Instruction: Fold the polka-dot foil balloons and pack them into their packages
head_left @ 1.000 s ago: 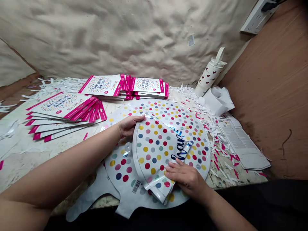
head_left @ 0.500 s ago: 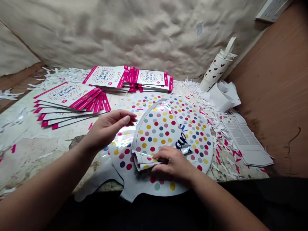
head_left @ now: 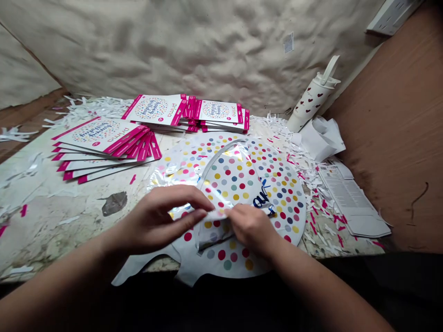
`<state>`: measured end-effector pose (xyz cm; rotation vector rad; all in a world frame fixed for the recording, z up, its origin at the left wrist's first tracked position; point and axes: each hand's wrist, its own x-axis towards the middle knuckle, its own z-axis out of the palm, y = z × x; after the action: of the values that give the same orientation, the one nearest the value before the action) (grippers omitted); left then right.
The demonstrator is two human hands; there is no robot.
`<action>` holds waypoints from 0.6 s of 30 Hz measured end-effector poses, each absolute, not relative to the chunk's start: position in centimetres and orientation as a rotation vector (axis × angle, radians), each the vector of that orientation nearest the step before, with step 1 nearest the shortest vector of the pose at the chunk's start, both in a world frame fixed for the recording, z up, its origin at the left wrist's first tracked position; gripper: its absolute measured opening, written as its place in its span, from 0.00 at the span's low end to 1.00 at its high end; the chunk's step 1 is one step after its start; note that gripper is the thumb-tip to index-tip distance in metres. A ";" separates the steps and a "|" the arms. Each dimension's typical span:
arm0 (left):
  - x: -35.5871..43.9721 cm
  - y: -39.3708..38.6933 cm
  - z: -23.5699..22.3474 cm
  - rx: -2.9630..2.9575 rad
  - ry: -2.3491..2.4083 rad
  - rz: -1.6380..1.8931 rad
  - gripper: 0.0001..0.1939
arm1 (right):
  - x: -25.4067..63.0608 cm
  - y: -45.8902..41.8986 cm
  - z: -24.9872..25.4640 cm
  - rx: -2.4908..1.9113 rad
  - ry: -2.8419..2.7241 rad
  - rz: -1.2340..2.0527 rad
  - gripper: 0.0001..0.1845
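A folded foil balloon with coloured dots and dark blue lettering lies on top of flat dotted foil balloons at the front of the table. My right hand is closed on the folded balloon's near edge, thumb and fingers pinched together. From the left, my left hand meets that same edge, its thumb and fingertips closed on a bit of the foil close to the right fingers. Both hands partly cover the fold. White balloon tails hang over the table's front edge.
Stacks of pink-and-white printed packages stand at the back and left. A heart-patterned bottle leans at the back right, near crumpled white paper and a pile of printed sheets. Paper shreds litter the table.
My left hand has moved right and down from above the balloons to the folded balloon's near edge. My right hand has tightened from resting on the fold into a pinch.
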<state>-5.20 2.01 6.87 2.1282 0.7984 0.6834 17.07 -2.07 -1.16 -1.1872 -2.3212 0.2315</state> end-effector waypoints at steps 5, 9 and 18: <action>1.8 5.4 4.0 2.516 0.526 0.145 0.14 | 22.1 1.4 1.1 -1.270 -1.281 0.622 0.08; 6.0 10.0 -0.2 2.648 0.619 0.088 0.18 | 28.4 4.6 0.4 -1.328 -0.812 0.566 0.12; 8.0 12.9 -0.4 2.619 0.901 -0.097 0.45 | 35.3 6.7 -4.4 -1.566 -0.605 0.805 0.13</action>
<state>8.00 12.88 -0.43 2.6192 0.9008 -0.0974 35.35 6.68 -4.36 -1.5658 -0.6047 0.8049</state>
